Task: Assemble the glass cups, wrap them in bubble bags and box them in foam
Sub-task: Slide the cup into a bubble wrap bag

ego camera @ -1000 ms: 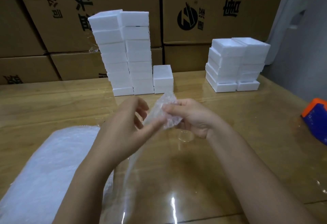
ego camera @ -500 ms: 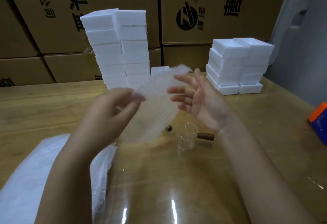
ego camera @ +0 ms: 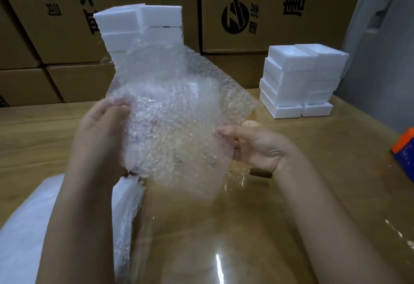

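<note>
Bubble bag [ego camera: 174,115] now higher, before foam stack [ego camera: 139,21]

bubble bag [ego camera: 179,115]: clear, spread flat, raised upright, side edges pinched by left hand [ego camera: 100,135] and right hand [ego camera: 257,144] | glass cup [ego camera: 235,181]: clear, brown handle, on table [ego camera: 324,171] under right hand | foam boxes [ego camera: 300,82]: white, stacked at back
</note>
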The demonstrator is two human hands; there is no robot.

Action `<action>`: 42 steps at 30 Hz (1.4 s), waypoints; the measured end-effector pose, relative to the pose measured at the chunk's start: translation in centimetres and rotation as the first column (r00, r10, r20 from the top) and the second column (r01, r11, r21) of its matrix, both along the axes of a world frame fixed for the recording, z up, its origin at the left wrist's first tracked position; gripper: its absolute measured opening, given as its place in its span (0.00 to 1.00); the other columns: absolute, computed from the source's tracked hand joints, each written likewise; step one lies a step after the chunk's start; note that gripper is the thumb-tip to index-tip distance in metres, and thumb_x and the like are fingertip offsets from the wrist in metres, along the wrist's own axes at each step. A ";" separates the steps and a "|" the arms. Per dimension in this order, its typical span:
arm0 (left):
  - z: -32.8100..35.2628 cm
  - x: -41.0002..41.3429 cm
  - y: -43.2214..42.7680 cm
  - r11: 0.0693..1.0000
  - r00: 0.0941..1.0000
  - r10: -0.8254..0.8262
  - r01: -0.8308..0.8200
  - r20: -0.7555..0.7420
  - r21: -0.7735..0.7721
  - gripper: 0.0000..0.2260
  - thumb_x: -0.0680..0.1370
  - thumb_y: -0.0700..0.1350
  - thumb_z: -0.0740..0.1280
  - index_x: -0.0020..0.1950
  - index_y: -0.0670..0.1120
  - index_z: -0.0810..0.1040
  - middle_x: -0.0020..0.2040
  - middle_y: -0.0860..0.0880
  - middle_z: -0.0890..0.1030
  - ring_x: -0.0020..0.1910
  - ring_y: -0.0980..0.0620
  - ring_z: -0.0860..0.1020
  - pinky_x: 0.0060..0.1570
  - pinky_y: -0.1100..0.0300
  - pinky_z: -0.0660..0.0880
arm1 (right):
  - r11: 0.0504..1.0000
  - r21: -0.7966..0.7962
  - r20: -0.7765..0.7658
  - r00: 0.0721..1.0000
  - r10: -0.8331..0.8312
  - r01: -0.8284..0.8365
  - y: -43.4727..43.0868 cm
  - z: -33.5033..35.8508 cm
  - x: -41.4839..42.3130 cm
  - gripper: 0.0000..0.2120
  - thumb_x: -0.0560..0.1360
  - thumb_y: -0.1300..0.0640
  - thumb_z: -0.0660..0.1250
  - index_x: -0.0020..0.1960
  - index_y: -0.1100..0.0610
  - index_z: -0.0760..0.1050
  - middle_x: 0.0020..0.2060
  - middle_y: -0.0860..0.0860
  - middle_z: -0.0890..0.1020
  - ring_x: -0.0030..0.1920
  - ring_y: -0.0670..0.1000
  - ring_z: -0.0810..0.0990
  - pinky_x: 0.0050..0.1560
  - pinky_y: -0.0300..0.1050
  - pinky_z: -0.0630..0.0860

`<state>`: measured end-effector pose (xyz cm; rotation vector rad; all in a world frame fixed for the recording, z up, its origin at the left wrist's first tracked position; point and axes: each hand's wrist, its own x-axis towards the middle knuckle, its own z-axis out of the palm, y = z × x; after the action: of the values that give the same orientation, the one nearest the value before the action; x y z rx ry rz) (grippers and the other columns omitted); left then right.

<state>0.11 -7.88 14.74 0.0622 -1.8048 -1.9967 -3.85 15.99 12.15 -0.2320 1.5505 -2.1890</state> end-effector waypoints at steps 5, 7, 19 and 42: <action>-0.5 -0.3 -1.7 0.961 0.994 0.055 -0.028 0.091 -0.276 0.05 0.77 0.40 0.67 0.49 0.50 0.78 0.36 0.53 0.79 0.24 0.59 0.77 0.23 0.67 0.71 | 0.983 0.052 -0.024 0.984 -0.176 0.177 0.7 0.8 0.0 0.15 0.67 0.61 0.71 0.52 0.62 0.77 0.43 0.55 0.83 0.41 0.50 0.82 0.46 0.44 0.79; -0.5 -0.2 -2.2 0.902 0.982 0.073 0.010 0.175 -0.431 0.16 0.75 0.44 0.70 0.62 0.49 0.73 0.46 0.50 0.80 0.30 0.56 0.80 0.25 0.63 0.73 | 0.973 0.014 0.013 0.973 -0.229 0.229 0.5 0.9 0.1 0.18 0.68 0.62 0.70 0.57 0.65 0.76 0.50 0.58 0.83 0.49 0.55 0.82 0.51 0.49 0.79; 0.2 1.8 3.1 0.274 0.959 -0.284 0.104 0.022 -0.956 0.15 0.73 0.54 0.66 0.59 0.56 0.78 0.60 0.60 0.74 0.55 0.58 0.76 0.53 0.55 0.76 | 0.783 -0.472 0.374 0.896 -0.239 0.406 -0.9 1.3 0.8 0.02 0.65 0.66 0.68 0.36 0.63 0.79 0.36 0.55 0.82 0.38 0.50 0.81 0.47 0.40 0.77; -0.2 1.1 5.2 0.766 0.982 -0.146 0.038 -0.116 -0.641 0.04 0.73 0.46 0.72 0.39 0.50 0.79 0.35 0.55 0.81 0.36 0.59 0.79 0.33 0.62 0.77 | 0.975 -0.075 -0.133 0.967 -0.216 0.208 -2.9 1.9 2.7 0.27 0.68 0.43 0.70 0.63 0.55 0.73 0.54 0.53 0.81 0.51 0.50 0.84 0.48 0.43 0.81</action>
<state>1.17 -2.71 14.53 -0.3959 -2.3068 -1.2876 -1.16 13.10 14.07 -0.2543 1.6533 -2.4337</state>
